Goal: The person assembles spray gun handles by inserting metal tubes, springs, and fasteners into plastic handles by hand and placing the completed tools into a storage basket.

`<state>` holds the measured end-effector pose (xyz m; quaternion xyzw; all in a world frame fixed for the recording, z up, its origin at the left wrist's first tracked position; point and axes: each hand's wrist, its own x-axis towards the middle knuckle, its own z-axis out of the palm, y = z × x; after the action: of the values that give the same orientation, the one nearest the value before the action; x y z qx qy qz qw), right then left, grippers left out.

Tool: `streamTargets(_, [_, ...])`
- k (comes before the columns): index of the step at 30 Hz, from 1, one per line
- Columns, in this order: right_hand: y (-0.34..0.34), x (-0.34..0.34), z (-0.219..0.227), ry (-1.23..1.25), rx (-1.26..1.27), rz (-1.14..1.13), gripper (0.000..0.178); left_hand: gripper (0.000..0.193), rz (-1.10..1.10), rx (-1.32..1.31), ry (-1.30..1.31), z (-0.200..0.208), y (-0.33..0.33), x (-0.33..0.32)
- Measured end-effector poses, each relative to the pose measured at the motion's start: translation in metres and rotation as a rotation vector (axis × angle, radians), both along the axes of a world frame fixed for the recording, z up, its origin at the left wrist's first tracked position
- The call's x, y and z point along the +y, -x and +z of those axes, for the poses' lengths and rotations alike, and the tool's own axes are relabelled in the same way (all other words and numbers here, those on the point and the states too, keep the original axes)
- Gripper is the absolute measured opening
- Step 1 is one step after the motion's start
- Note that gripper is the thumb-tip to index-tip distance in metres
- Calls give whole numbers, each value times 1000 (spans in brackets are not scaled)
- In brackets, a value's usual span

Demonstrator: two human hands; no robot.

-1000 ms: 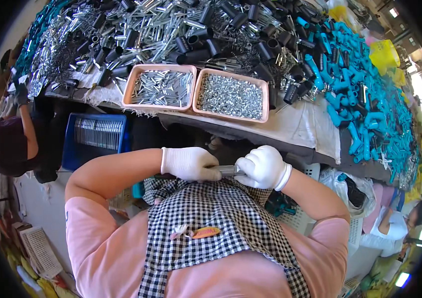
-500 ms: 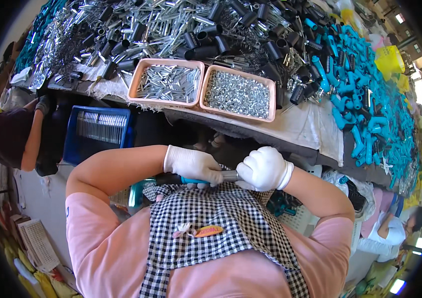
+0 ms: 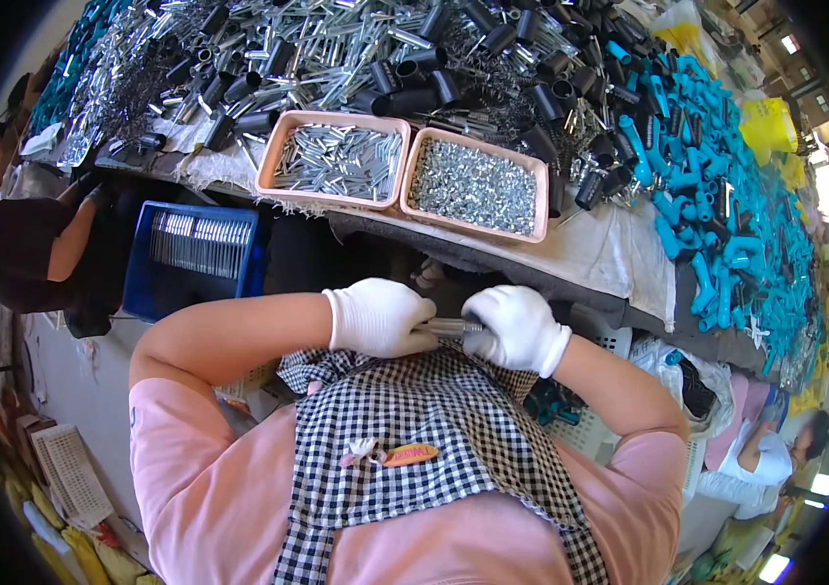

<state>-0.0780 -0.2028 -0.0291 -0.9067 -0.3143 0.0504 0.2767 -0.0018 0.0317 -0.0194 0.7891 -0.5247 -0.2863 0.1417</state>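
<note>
Steadying the silvery metal tube [image 3: 448, 328] level, just off the table's [image 3: 585, 255] near edge, calls for an even grip: left hand [image 3: 382, 317] fingers pinch its left part, right hand [image 3: 517, 330] fingers curl around its right.

Metal tube [image 3: 447, 327] part-hidden by L hand [image 3: 382, 317] & R hand [image 3: 515, 330], silver bits [image 3: 473, 185] too sm. to ID

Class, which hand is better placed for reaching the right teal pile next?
Probably the right hand: nearer the teal pile, though it and the left hand both hold a metal tube.
</note>
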Motion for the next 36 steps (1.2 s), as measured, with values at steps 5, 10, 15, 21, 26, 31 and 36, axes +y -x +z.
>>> streamTargets(5, [3, 1, 4, 226, -203, 199, 39, 44, -13, 665, -180, -13, -14, -3])
streamTargets(10, [5, 1, -4, 221, -88, 133, 40, 35, -35, 82, 44, -7, 0, 3])
streamTargets(15, [3, 0, -2, 147, -45, 61, 40, 34, -20, -218, 107, -6, 12, 6])
streamTargets(21, [-15, -1, 21, -443, 425, -286, 83, 24, 358, -291, 644, 20, -10, 33])
streamTargets(26, [-21, 17, 41, -193, -103, -79, 96, 31, 1253, 736, 1417, 27, -23, 42])
streamTargets(31, [-25, -6, 33, -379, 599, -284, 89, 34, 1671, 1830, 1278, -53, -4, 5])
streamTargets(36, [-18, -7, -74, -1032, 1355, -986, 41, 39, 1371, 1957, 800, -234, -3, -67])
